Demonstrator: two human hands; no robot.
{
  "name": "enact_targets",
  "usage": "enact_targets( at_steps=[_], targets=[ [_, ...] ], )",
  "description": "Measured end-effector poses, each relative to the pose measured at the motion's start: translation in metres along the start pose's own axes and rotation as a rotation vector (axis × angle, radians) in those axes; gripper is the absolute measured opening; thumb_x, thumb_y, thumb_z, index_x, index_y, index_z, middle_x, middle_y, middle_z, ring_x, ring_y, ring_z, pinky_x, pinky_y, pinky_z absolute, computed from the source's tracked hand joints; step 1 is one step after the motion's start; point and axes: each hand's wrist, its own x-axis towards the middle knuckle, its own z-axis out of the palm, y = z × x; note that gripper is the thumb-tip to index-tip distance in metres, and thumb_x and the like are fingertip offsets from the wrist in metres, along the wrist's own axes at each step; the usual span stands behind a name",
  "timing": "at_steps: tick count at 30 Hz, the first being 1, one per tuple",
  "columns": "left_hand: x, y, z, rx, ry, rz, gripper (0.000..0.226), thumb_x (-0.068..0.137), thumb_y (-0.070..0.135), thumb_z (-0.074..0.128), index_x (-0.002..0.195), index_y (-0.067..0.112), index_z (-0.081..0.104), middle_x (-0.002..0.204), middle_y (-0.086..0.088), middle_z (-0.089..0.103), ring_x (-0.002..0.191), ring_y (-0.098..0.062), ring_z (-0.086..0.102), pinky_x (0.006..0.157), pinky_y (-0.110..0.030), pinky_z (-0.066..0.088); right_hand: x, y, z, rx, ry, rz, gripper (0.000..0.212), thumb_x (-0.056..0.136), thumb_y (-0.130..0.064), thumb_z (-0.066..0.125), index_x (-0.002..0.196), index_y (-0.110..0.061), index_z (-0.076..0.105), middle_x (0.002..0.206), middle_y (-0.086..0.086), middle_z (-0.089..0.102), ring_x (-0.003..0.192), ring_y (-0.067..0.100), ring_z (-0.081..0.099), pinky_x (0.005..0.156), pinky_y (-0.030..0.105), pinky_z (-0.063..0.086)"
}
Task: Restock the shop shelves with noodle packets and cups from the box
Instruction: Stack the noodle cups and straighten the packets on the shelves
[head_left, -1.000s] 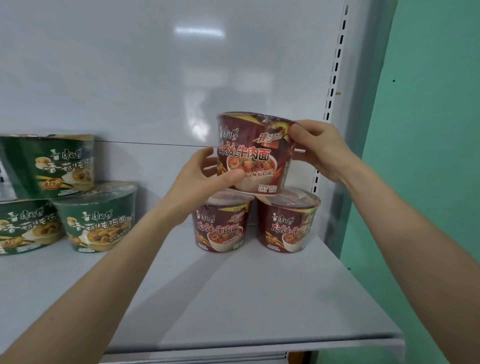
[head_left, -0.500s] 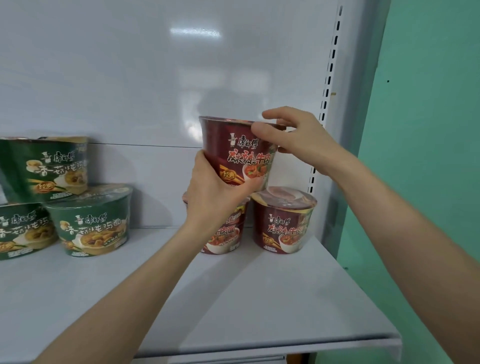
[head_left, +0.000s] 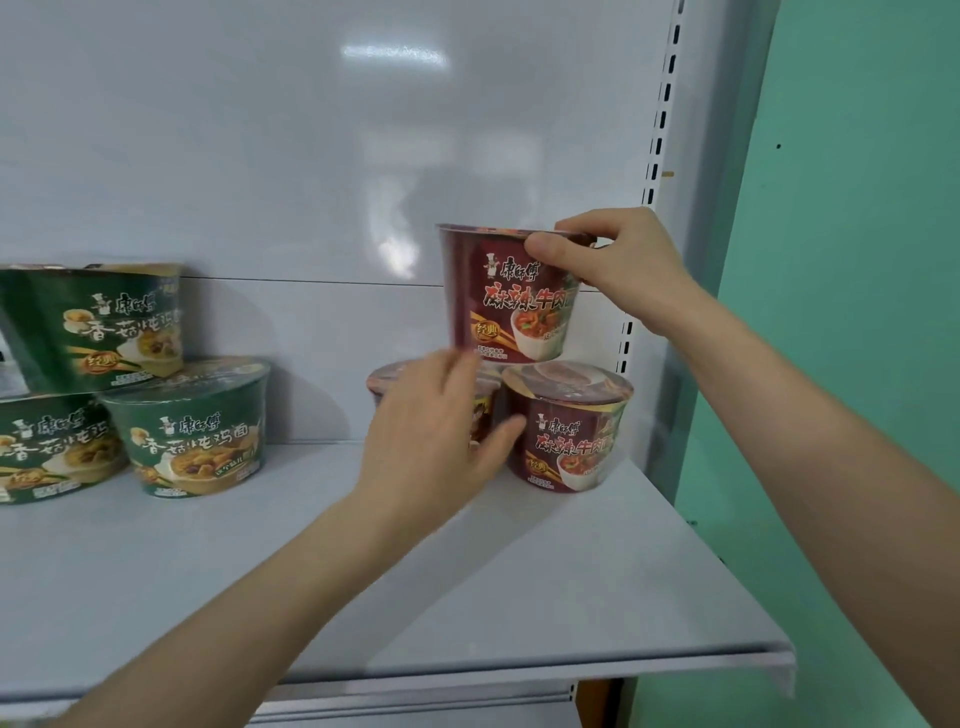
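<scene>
- Red and dark maroon, the top noodle cup (head_left: 509, 301) is a tapered tub with white and yellow Chinese lettering, a small chef logo and a picture of a bowl of noodles on its front.
- It stands at the right end of the grey shelf (head_left: 467, 597), close to the slotted upright (head_left: 660, 130). Its base straddles the lids of two matching cups: the lower right cup (head_left: 569, 431) and the lower left cup (head_left: 384, 374), which is mostly hidden.
- The right hand (head_left: 618, 265) is at the cup's upper right. It pinches the rim, with the thumb on the front edge and the fingers curled over the lid.
- The left hand (head_left: 436, 441) is below the top cup and blurred, in front of the lower left cup. Its fingers are extended and slightly spread and hold nothing. Whether they touch that cup cannot be told.
- The top cup is upright, wide lidded end up and narrow base down, so its long axis runs vertically. The label faces the camera.
- Three green cups (head_left: 192, 431) of the same brand are stacked at the left end of the shelf, well apart from the red ones.
- A green wall (head_left: 857, 260) lies to the right of the shelving.
</scene>
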Motion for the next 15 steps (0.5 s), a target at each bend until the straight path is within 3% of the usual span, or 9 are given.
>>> enact_targets(
  at_steps=[2, 5, 8, 15],
  targets=[
    [-0.021, -0.002, 0.006, -0.015, -0.216, 0.126, 0.051, 0.079, 0.052, 0.04, 0.096, 0.011, 0.066, 0.092, -0.004, 0.066, 0.083, -0.024, 0.064, 0.067, -0.027, 0.046, -0.003, 0.003, 0.002, -0.024, -0.008, -0.003, 0.044, 0.075, -0.04, 0.071, 0.092, 0.001, 0.068, 0.092, 0.011, 0.068, 0.079, 0.014, 0.057, 0.077, 0.035, 0.048],
    [-0.041, -0.007, 0.014, 0.018, -0.586, 0.103, 0.075, 0.073, 0.066, 0.019, 0.107, 0.015, 0.062, 0.11, -0.001, 0.063, 0.101, -0.021, 0.059, 0.08, -0.027, 0.048, -0.005, 0.006, 0.011, -0.069, 0.002, -0.006, 0.055, 0.075, -0.044, 0.07, 0.095, 0.007, 0.066, 0.099, 0.019, 0.068, 0.088, 0.028, 0.061, 0.071, 0.036, 0.045],
    [-0.051, -0.016, 0.022, -0.032, -0.688, 0.075, 0.087, 0.067, 0.07, 0.013, 0.114, 0.013, 0.059, 0.121, -0.004, 0.057, 0.112, -0.02, 0.053, 0.092, -0.029, 0.044, -0.004, 0.006, 0.022, -0.116, 0.01, -0.01, 0.056, 0.073, -0.05, 0.068, 0.086, 0.004, 0.068, 0.08, 0.013, 0.069, 0.068, 0.018, 0.058, 0.062, 0.028, 0.038],
    [-0.062, -0.019, 0.027, -0.142, -0.77, 0.003, 0.092, 0.066, 0.073, 0.011, 0.116, 0.011, 0.058, 0.124, -0.002, 0.055, 0.115, -0.013, 0.047, 0.096, -0.018, 0.032, 0.0, 0.015, 0.049, -0.288, 0.059, -0.037, 0.064, 0.072, -0.061, 0.063, 0.069, 0.003, 0.062, 0.072, 0.013, 0.066, 0.071, 0.027, 0.06, 0.062, 0.035, 0.04]
  ],
)
